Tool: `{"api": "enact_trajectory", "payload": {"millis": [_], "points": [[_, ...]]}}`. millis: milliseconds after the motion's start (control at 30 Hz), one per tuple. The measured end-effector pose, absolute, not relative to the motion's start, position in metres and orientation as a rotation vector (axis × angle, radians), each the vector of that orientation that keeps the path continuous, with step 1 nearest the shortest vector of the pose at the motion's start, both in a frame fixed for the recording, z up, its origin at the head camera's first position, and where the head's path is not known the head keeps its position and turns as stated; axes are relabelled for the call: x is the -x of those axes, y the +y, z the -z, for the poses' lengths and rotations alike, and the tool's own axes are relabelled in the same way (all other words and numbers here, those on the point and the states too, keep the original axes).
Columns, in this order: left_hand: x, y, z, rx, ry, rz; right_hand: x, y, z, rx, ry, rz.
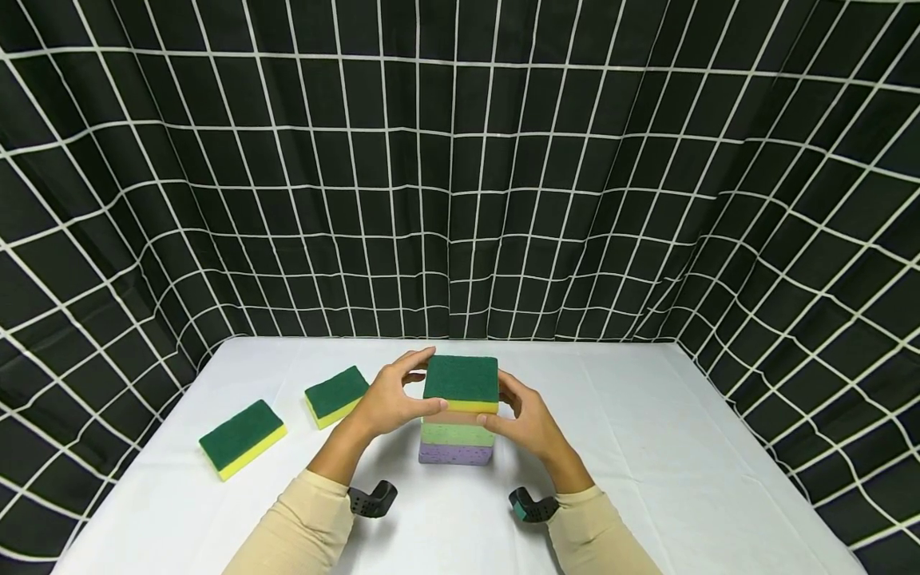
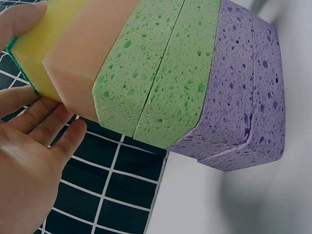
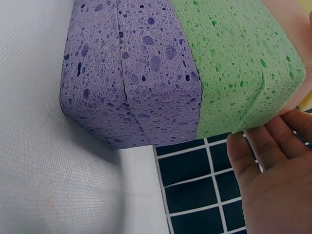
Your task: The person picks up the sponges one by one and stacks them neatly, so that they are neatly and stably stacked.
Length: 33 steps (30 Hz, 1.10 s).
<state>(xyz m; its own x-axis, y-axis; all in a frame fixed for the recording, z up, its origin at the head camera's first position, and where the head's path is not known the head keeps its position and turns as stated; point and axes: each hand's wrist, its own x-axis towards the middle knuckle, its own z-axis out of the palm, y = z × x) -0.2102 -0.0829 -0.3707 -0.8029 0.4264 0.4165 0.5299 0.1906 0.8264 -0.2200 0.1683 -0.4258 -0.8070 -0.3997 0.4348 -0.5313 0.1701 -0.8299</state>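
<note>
A stack of sponges stands on the white table. Two purple sponges (image 2: 243,83) form its base, then two light green sponges (image 2: 161,68), a peach sponge (image 2: 87,63) and a scrub sponge (image 1: 462,379), yellow with a dark green pad facing up. My left hand (image 1: 394,397) holds the scrub sponge from the left, thumb on its yellow front edge, fingers around the far side. From the right, my right hand (image 1: 527,417) grips the upper stack, its thumb at the peach front just under the yellow layer and its fingers behind.
Two more green-and-yellow scrub sponges lie to the left, one (image 1: 336,394) close behind my left forearm and another (image 1: 243,438) farther out. A black curtain with a white grid (image 1: 449,200) surrounds the table (image 1: 647,447) at the back and sides.
</note>
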Motion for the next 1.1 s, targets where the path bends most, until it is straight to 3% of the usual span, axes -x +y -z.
{"api": "enact_trajectory", "payload": {"millis": [600, 933, 1100], "points": [[0.209, -0.083, 0.372, 0.903, -2.366, 1.722, 0.208, 0.165, 0.409, -0.923, -2.325, -1.731], [0.206, -0.083, 0.367, 0.856, -2.405, 1.716, 0.229, 0.174, 0.432, -1.053, -2.170, -1.774], [0.205, -0.083, 0.365, 0.842, -2.445, 1.679, 0.227, 0.173, 0.426, -1.049, -2.086, -1.814]]}}
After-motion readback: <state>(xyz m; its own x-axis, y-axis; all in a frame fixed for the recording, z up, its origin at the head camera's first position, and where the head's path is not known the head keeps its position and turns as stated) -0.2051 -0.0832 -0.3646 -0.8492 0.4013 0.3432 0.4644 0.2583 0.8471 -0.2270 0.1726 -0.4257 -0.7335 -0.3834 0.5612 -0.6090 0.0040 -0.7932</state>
